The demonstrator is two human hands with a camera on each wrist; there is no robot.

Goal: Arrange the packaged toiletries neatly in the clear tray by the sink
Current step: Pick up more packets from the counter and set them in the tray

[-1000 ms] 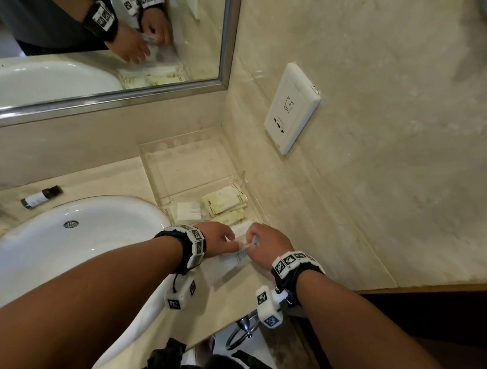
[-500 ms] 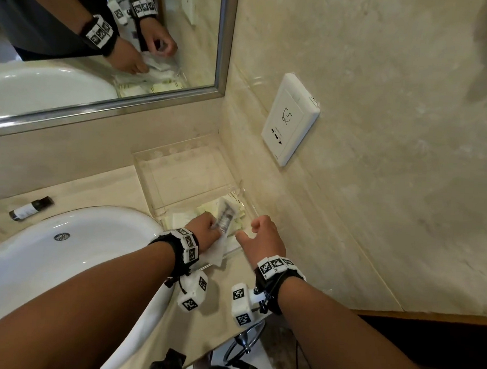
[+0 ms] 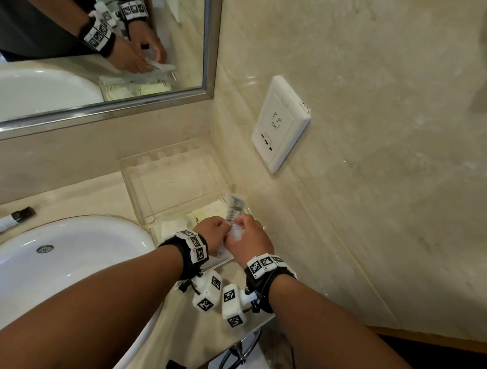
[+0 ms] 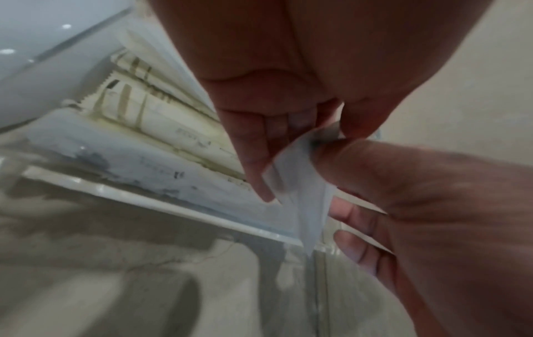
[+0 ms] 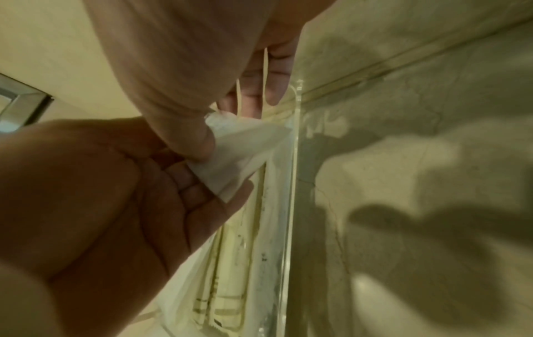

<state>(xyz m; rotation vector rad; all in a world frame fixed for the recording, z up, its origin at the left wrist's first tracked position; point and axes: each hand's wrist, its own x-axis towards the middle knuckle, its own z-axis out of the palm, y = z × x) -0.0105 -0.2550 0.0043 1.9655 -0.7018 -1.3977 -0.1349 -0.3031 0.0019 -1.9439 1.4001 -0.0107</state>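
Note:
A clear tray stands in the corner of the counter, between the sink and the wall. Yellowish flat packets and a white one lie in its near half; they also show as packets in the left wrist view and as packets in the right wrist view. Over the tray's near end, my left hand and right hand meet. Both pinch one thin white packet that stands upright with a barcode on it. Finger and thumb of each hand close on the packet, seen too as the packet.
The white sink basin lies left of the tray. A small dark bottle lies on the counter behind the sink. The tiled wall with a white socket plate runs close along the tray's right side. A mirror hangs behind.
The packet lay flat at the tray's near edge under both hands. My left hand lifted it upright over the tray; my right hand let go, then came back and pinches it again.

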